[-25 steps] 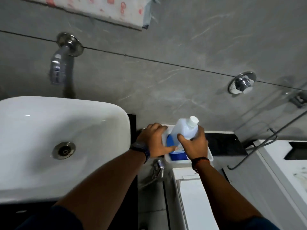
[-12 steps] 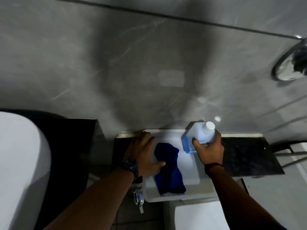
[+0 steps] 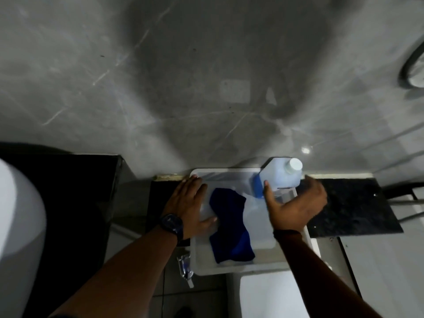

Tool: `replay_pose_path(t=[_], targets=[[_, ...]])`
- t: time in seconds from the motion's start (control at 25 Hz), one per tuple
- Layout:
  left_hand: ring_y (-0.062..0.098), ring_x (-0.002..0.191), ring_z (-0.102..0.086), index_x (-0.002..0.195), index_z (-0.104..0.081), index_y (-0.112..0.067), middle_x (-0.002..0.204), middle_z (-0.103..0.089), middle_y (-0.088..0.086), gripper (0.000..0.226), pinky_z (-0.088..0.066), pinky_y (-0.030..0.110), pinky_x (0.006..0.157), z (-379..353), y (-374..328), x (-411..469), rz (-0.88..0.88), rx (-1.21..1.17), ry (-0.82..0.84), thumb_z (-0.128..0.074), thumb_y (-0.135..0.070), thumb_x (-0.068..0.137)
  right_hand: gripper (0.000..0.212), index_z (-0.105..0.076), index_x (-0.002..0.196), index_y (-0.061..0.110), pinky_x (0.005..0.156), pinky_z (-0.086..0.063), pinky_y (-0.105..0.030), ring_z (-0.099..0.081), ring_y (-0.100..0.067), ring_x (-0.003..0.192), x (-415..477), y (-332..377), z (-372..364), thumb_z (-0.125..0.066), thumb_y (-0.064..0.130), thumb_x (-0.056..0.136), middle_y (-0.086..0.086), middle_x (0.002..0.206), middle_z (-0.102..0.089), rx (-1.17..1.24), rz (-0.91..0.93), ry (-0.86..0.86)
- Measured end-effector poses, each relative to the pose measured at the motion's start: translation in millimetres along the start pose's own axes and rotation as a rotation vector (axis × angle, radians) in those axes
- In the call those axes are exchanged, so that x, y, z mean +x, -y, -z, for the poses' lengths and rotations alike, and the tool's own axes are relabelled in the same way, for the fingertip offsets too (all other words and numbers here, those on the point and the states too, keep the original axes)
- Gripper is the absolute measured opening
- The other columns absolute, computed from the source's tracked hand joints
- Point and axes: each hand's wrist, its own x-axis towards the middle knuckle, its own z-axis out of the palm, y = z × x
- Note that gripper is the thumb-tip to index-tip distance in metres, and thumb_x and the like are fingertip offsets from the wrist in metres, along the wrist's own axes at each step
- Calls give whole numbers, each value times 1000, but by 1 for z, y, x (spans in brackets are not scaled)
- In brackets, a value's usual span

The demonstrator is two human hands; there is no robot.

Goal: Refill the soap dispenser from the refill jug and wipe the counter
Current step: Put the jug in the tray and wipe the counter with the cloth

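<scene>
A white translucent refill jug (image 3: pixel 280 175) with a white cap and blue liquid stands upright in the far right corner of a white plastic tray (image 3: pixel 229 268). My right hand (image 3: pixel 296 207) hovers just in front of it, fingers spread, with the thumb near the jug's side. Something small and clear shows under that hand; I cannot tell what it is. A dark blue cloth (image 3: pixel 229 226) lies crumpled in the tray's middle. My left hand (image 3: pixel 190 207) rests flat on the tray's left rim, its thumb touching the cloth.
The tray sits on a black speckled counter (image 3: pixel 353 207) against a grey marble wall. A white basin (image 3: pixel 18 226) is at the far left. A chrome valve (image 3: pixel 185 267) hangs below the tray's left corner. A white lid (image 3: pixel 270 294) lies below the tray.
The jug was set down in the tray's far right corner and my right hand loosened off it. The view swung right, away from the basin. My left hand stayed on the tray.
</scene>
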Motion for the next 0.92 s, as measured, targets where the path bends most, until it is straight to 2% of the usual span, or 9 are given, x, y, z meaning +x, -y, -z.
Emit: replay_pose_path(t=[0.04, 0.12, 0.24, 0.32, 0.4, 0.52, 0.68, 0.84, 0.92], targets=[[31, 138, -24, 141, -32, -12, 151, -29, 12, 90, -15, 40, 113, 0, -1, -1, 2, 12, -10, -52, -68, 73, 76, -47, 119, 5, 93, -39, -38, -47, -30, 108, -15, 7, 2, -70, 57, 70, -20, 114, -54, -37, 72, 14], [34, 130, -36, 137, -39, -13, 144, -38, 12, 83, -30, 44, 107, 2, -2, -1, 21, 15, -44, -55, -64, 73, 63, -48, 116, 14, 87, -44, -37, -50, -24, 101, -42, 20, -2, -69, 53, 72, -14, 110, -57, -56, 201, 281], [31, 133, -29, 138, -36, -18, 146, -33, 9, 75, -27, 43, 108, -1, 3, -2, 51, 0, -18, -50, -62, 80, 78, -37, 136, 24, 93, -45, -42, -47, -29, 115, -63, 25, -25, -68, 55, 71, -9, 133, -45, -208, 242, 868], [28, 133, -28, 137, -36, -20, 145, -34, 7, 71, -27, 42, 108, 1, 8, -1, 29, 24, 2, -45, -63, 81, 80, -28, 143, 29, 101, -40, -42, -37, -31, 125, -66, 26, -39, -67, 48, 76, -8, 142, -35, -305, 192, 1022], [26, 126, -34, 132, -41, -21, 139, -39, 5, 69, -33, 42, 104, 9, 9, 1, -13, 52, 9, -45, -64, 79, 67, -35, 141, 27, 102, -40, -41, -37, -32, 124, -68, 30, -44, -66, 31, 82, -11, 139, -38, -245, 122, 996], [25, 117, -42, 128, -44, -21, 130, -44, 4, 69, -40, 41, 96, 32, 4, -8, -56, 16, 6, -51, -64, 76, 49, -50, 133, 20, 99, -42, -40, -46, -33, 115, -65, 45, -27, -61, 15, 86, -14, 128, -52, -107, 111, 846], [24, 118, -45, 133, -42, -20, 135, -42, 2, 77, -41, 37, 94, 72, -5, -43, -107, -94, -47, -57, -66, 73, 51, -60, 123, 6, 93, -46, -44, -54, -40, 106, -52, 82, 26, -68, -1, 73, -22, 117, -60, 47, 166, 585], [24, 136, -26, 145, -19, -25, 153, -23, 2, 96, -26, 40, 111, 128, -9, -125, -116, -54, -83, -47, -77, 69, 47, -63, 117, 5, 89, -45, -41, -57, -38, 99, -78, 149, 108, -70, -3, 72, -19, 111, -63, 150, 192, 343], [24, 141, -17, 147, -11, -24, 155, -17, 4, 102, -20, 42, 115, 153, -7, -182, -148, -60, -119, -45, -79, 67, 45, -63, 116, 5, 89, -42, -37, -58, -36, 99, -109, 186, 145, -71, -2, 72, -18, 110, -64, 177, 183, 304]])
